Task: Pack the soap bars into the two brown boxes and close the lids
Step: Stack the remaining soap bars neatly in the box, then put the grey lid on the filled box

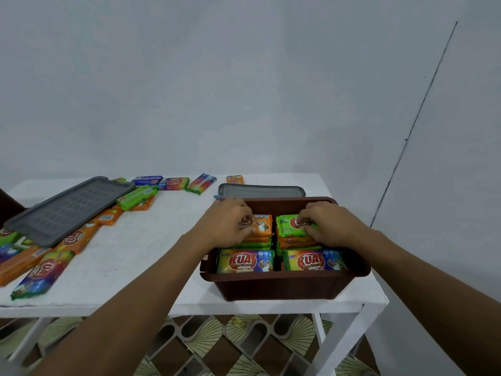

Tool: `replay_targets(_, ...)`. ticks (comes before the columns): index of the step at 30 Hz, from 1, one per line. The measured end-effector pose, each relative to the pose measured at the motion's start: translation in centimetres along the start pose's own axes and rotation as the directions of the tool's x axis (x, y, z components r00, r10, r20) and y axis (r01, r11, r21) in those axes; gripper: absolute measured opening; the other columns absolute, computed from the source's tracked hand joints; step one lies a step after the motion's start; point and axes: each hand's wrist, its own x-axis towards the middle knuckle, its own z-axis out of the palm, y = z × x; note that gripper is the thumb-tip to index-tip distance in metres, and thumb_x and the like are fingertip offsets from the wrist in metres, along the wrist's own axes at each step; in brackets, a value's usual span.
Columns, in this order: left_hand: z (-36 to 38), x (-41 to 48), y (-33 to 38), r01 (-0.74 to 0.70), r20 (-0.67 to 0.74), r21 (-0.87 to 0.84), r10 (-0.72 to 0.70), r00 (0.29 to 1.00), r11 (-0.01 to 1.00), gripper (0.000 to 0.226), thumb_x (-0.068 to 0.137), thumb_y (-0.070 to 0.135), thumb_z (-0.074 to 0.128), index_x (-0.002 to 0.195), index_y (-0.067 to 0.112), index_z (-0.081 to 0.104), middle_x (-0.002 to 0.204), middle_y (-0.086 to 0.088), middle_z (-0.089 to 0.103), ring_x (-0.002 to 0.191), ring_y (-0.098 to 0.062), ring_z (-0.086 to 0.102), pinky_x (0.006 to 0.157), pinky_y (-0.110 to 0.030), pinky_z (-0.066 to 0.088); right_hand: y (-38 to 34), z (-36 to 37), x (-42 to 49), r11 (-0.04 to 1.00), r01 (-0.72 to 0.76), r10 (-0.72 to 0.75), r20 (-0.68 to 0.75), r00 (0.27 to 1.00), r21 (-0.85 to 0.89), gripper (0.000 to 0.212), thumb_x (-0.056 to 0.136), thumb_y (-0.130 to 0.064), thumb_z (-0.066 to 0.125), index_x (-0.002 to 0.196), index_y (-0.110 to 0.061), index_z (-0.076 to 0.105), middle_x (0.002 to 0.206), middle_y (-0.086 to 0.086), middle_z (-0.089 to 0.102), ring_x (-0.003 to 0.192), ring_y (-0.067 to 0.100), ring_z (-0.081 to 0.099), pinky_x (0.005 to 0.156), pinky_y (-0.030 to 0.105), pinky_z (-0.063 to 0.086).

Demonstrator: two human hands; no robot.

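Note:
A brown box (284, 287) stands open on the right part of the white table (151, 256), filled with several wrapped soap bars in stacks. My left hand (226, 222) rests inside it, fingers curled on an orange soap bar (260, 226) at the back left. My right hand (329, 226) grips a green soap bar (288, 226) on the back right stack. Two multicoloured bars (245, 261) lie on top at the front. A grey lid (260, 191) lies just behind the box. A second brown box shows only as a dark sliver (8, 206) at the far left edge.
A second grey lid (67, 208) lies tilted on the left of the table over several loose soap bars (43, 275). More bars (173, 183) lie along the back edge by the wall. The table's front edge runs just under the box.

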Motion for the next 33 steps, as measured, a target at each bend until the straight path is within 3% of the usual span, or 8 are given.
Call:
replay_targets(3, -0.7, 1.2, -1.4, 0.051, 0.105, -0.069, -0.043, 0.994, 0.996, 0.035, 0.089, 0.049, 0.059, 0.114, 0.025, 0.064, 0.106, 0.007, 0.066, 0.094, -0.010, 0.059, 0.079, -0.032, 0.052, 0.2, -0.1, 1.0, 0.997, 0.003, 0.002, -0.056, 0.998, 0.079, 0.018, 0.093, -0.033, 0.055, 0.106, -0.030, 0.068, 0.096, -0.013, 0.068, 0.085, 0.006, 0.060, 0.067, 0.022, 0.046)
replay_targets(7, -1.3, 3.2, -3.0, 0.037, -0.110, -0.177, -0.057, 0.992, 0.984, 0.022, 0.090, 0.040, 0.062, 0.101, 0.022, 0.067, 0.080, 0.014, 0.061, 0.069, 0.000, 0.053, 0.061, -0.026, 0.046, 0.5, -1.0, 3.2, 0.986, -0.033, 0.067, -0.210, 0.975, 0.163, 0.014, 0.092, -0.029, 0.055, 0.096, -0.031, 0.069, 0.078, -0.012, 0.068, 0.073, 0.008, 0.061, 0.061, 0.028, 0.049)
replay_targets(13, -0.2, 7.4, -7.8, 0.137, -0.178, -0.402, -0.224, 0.958, 0.905, 0.009, 0.089, 0.033, 0.065, 0.090, 0.024, 0.065, 0.089, 0.009, 0.063, 0.075, -0.002, 0.053, 0.067, -0.024, 0.044, 3.3, -0.8, 8.6, 0.946, -0.104, 0.191, -0.271, 0.943, 0.307, 0.013, 0.088, -0.027, 0.057, 0.089, -0.030, 0.069, 0.067, -0.016, 0.062, 0.065, 0.003, 0.056, 0.062, 0.029, 0.047)
replay_targets(17, 1.5, 10.0, -11.2, 0.296, -0.086, -0.467, -0.376, 0.922, 0.833, 0.010, 0.092, 0.030, 0.062, 0.092, 0.020, 0.065, 0.091, 0.007, 0.064, 0.084, -0.007, 0.057, 0.069, -0.021, 0.040, 6.2, 0.5, 12.7, 0.909, -0.213, 0.251, -0.063, 0.966, 0.358, 0.014, 0.090, -0.027, 0.055, 0.087, -0.034, 0.066, 0.080, -0.012, 0.067, 0.074, 0.007, 0.061, 0.074, 0.033, 0.052)
replay_targets(20, 3.2, 11.5, -14.0, 0.470, 0.079, -0.349, -0.475, 0.877, 0.810, 0.022, 0.092, 0.038, 0.059, 0.103, 0.019, 0.061, 0.102, 0.000, 0.065, 0.092, -0.015, 0.058, 0.075, -0.026, 0.043, 8.2, 1.8, 14.9, 0.886, -0.314, 0.302, 0.088, 0.949, 0.342, 0.016, 0.091, -0.025, 0.051, 0.090, -0.036, 0.061, 0.090, -0.004, 0.070, 0.081, 0.014, 0.064, 0.081, 0.035, 0.053)
replay_targets(23, 4.7, 12.7, -15.8, 0.586, 0.193, -0.266, -0.553, 0.811, 0.766, 0.031, 0.091, 0.042, 0.058, 0.110, 0.017, 0.055, 0.101, -0.007, 0.066, 0.084, -0.020, 0.064, 0.074, -0.033, 0.055, 9.6, 2.9, 16.9, 0.799, -0.490, 0.430, 0.238, 0.871, 0.348, 0.024, 0.094, -0.022, 0.046, 0.114, -0.028, 0.057, 0.109, 0.006, 0.065, 0.082, 0.019, 0.065, 0.073, 0.031, 0.052)
replay_targets(27, 5.6, 13.5, -15.6, 0.642, 0.298, -0.256, -0.573, 0.764, 0.723, 0.030, 0.096, 0.036, 0.053, 0.106, 0.008, 0.057, 0.086, -0.011, 0.069, 0.068, -0.020, 0.069, 0.064, -0.030, 0.057, 9.9, 3.6, 17.6, 0.640, -0.698, 0.514, 0.496, 0.700, 0.322, 0.046, 0.097, -0.020, 0.043, 0.142, -0.020, 0.034, 0.103, 0.007, 0.059, 0.076, 0.020, 0.070, 0.060, 0.029, 0.054)
replay_targets(33, 5.3, 14.0, -15.5, 0.629, 0.269, -0.383, -0.570, 0.776, 0.676, 0.039, 0.098, 0.034, 0.048, 0.118, 0.002, 0.057, 0.078, -0.012, 0.070, 0.061, -0.021, 0.065, 0.056, -0.027, 0.050, 9.9, 3.4, 18.1, 0.490, -0.713, 0.524, 0.484, 0.701, 0.502, 0.057, 0.098, -0.026, 0.045, 0.150, -0.020, 0.021, 0.109, 0.011, 0.060, 0.082, 0.021, 0.069, 0.061, 0.030, 0.053)
